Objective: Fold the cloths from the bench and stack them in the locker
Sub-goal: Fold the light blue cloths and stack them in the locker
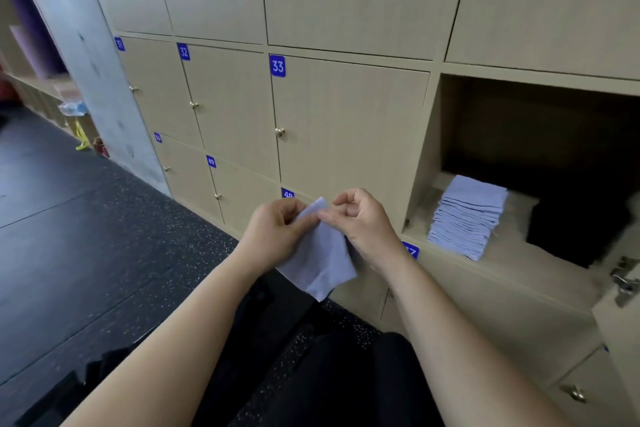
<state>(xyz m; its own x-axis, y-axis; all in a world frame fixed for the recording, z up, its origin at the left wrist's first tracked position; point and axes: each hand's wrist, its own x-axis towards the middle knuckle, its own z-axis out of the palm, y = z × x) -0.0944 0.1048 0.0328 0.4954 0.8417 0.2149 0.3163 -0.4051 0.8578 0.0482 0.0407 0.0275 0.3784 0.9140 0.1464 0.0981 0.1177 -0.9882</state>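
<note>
Hands: the left hand (277,224) and the right hand (365,218) are pinching one cloth's top edge, fingers curled, fingertips close together.
Cloth: one pale blue cloth (318,262) is hanging in the air below the hands, in front of closed locker doors.
Locker: one locker (450,121) is standing open to the right of the hands; its door (620,340) is showing at the right edge.
Stack: one stack of folded cloths (467,215) is sitting at the locker's front left, its near corner nearing the shelf lip; I cannot count the layers.
Dark bundle: one black bundle (581,229) is lying just beside the stack.
Room: the dark floor (86,236) is lying open to the left.
</note>
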